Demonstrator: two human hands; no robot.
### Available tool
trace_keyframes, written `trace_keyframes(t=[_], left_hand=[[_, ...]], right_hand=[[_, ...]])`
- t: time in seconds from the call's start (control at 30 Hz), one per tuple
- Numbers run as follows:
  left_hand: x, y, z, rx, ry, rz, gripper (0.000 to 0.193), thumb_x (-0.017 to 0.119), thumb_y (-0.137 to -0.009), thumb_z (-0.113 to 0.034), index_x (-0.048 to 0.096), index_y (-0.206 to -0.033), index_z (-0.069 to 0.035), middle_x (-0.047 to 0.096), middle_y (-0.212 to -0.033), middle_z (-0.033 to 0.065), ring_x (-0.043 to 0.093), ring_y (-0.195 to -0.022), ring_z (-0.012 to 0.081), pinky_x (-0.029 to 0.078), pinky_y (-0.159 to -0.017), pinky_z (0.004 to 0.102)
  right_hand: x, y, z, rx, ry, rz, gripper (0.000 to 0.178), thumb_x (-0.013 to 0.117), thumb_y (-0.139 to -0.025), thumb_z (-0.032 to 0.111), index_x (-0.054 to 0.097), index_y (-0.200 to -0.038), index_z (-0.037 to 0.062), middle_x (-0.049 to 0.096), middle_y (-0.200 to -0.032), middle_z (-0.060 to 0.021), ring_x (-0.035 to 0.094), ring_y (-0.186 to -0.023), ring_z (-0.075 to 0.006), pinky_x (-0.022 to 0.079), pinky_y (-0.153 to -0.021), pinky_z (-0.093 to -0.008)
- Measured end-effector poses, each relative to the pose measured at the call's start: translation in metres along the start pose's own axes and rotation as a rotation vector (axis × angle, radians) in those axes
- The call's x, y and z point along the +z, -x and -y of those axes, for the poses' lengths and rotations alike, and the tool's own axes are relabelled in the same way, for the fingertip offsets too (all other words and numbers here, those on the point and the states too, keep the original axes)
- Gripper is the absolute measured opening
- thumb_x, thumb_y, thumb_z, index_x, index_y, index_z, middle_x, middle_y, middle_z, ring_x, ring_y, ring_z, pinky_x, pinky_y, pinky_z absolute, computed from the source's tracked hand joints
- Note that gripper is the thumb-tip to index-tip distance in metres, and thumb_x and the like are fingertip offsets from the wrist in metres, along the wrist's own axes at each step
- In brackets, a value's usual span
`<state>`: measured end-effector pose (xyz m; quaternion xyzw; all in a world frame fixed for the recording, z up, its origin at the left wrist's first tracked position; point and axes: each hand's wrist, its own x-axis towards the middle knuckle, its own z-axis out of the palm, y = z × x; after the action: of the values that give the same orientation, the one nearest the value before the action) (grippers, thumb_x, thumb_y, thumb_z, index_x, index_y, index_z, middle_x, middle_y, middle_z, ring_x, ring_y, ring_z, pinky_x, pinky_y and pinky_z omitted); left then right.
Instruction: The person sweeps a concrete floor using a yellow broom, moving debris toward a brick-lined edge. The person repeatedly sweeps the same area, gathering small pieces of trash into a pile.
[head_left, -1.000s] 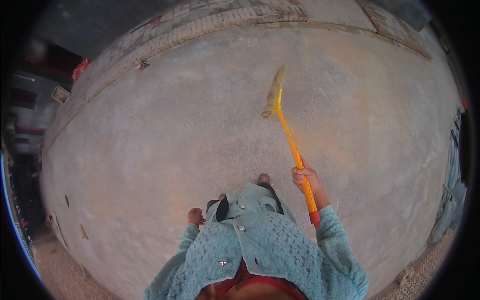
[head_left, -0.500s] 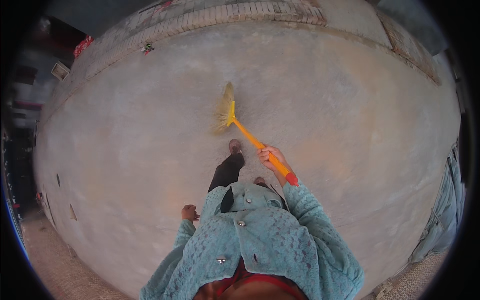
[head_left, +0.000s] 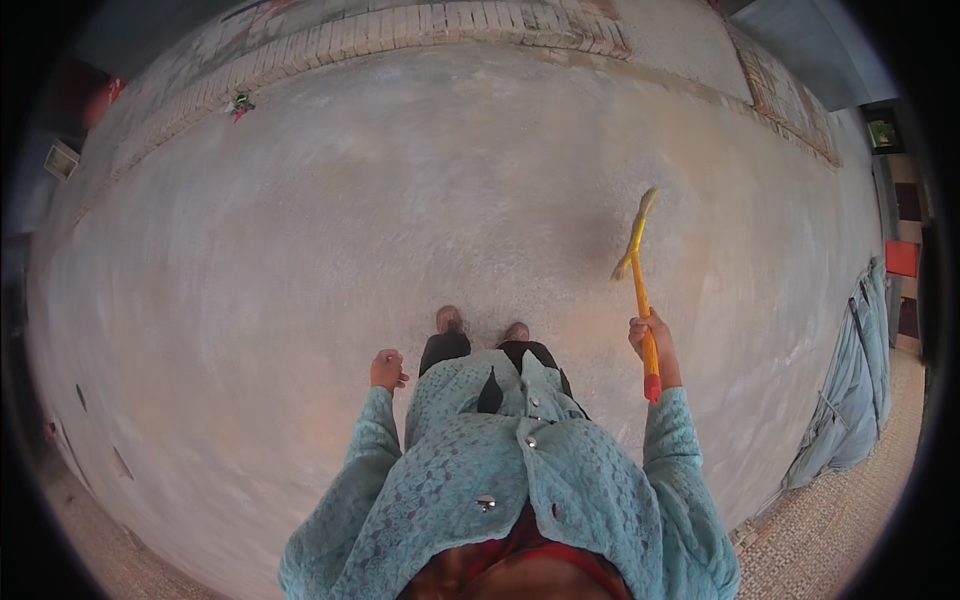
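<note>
My right hand is wrapped round the orange handle of a broom, below its middle and close to the red end. The broom stands out in front of me to the right. Its yellow head is turned nearly edge-on, so few of the pale straw bristles show, and a dark shadow falls on the floor just left of it. My left hand hangs beside my hip with its fingers curled in and nothing visible in them.
Grey concrete floor spreads round my feet. A raised brick border runs along the far side, with a small green and red thing near it. Bluish-grey cloth sheeting lies heaped at the right, beside patterned paving.
My right hand has swung the broom from the middle over to the right, turning its head edge-on. My left foot has drawn back level with the right one.
</note>
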<state>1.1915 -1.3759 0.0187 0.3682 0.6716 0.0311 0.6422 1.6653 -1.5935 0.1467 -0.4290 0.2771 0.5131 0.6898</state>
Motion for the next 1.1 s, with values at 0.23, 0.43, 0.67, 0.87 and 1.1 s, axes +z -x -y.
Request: trace_keyframes(t=[0.23, 0.43, 0.67, 0.87, 1.1], left_hand=[[0.021, -0.019, -0.056, 0.016, -0.094, -0.017, 0.023, 0.050, -0.076, -0.014, 0.049, -0.096, -0.003, 0.052, -0.067, 0.0099, 0.055, -0.043, 0.0192, 0.043, -0.032, 0.0294], [0.029, 0.003, -0.063, -0.099, -0.079, -0.103, 0.024, 0.050, -0.075, -0.014, 0.050, -0.096, -0.003, 0.052, -0.064, 0.0097, 0.055, -0.042, 0.0198, 0.044, -0.032, 0.0309], [0.071, 0.022, -0.150, 0.064, -0.249, -0.145, 0.026, 0.051, -0.076, -0.013, 0.050, -0.100, -0.003, 0.053, -0.066, 0.0079, 0.056, -0.044, 0.0163, 0.044, -0.033, 0.0279], [0.162, 0.055, -0.277, 0.394, -0.243, 0.148, 0.026, 0.050, -0.080, -0.012, 0.050, -0.105, -0.006, 0.049, -0.068, 0.0011, 0.052, -0.050, 0.0094, 0.040, -0.040, 0.0208], [0.262, 0.161, -0.428, 0.760, -0.140, 1.026, 0.033, 0.051, -0.081, -0.014, 0.048, -0.112, -0.005, 0.053, -0.084, 0.0044, 0.051, -0.083, 0.0138, 0.041, -0.073, 0.0282]], right_hand=[[0.044, 0.036, -0.025, 0.164, -0.094, 0.283, 0.069, 0.044, -0.068, -0.007, 0.031, -0.126, 0.0283, 0.042, -0.075, -0.0079, 0.036, -0.047, -0.0051, 0.033, -0.040, -0.0154], [0.089, -0.060, -0.035, 0.469, -0.123, 0.517, 0.051, 0.041, -0.074, -0.006, 0.036, -0.119, 0.0166, 0.042, -0.077, -0.0095, 0.036, -0.048, -0.0065, 0.034, -0.041, -0.0165], [0.086, -0.149, -0.008, 0.598, -0.201, 0.427, 0.031, 0.043, -0.075, -0.005, 0.037, -0.102, 0.0088, 0.046, -0.076, -0.0106, 0.042, -0.049, -0.0075, 0.038, -0.042, -0.0175], [0.002, -0.143, 0.080, 0.295, -0.239, 0.240, 0.029, 0.043, -0.076, -0.005, 0.036, -0.100, 0.0090, 0.043, -0.072, -0.0076, 0.042, -0.050, -0.0067, 0.039, -0.043, -0.0174], [0.024, -0.083, 0.155, 0.007, -0.128, 0.145, 0.053, 0.042, -0.073, -0.007, 0.029, -0.117, 0.0195, 0.041, -0.072, -0.0065, 0.040, -0.049, -0.0064, 0.038, -0.043, -0.0166]])
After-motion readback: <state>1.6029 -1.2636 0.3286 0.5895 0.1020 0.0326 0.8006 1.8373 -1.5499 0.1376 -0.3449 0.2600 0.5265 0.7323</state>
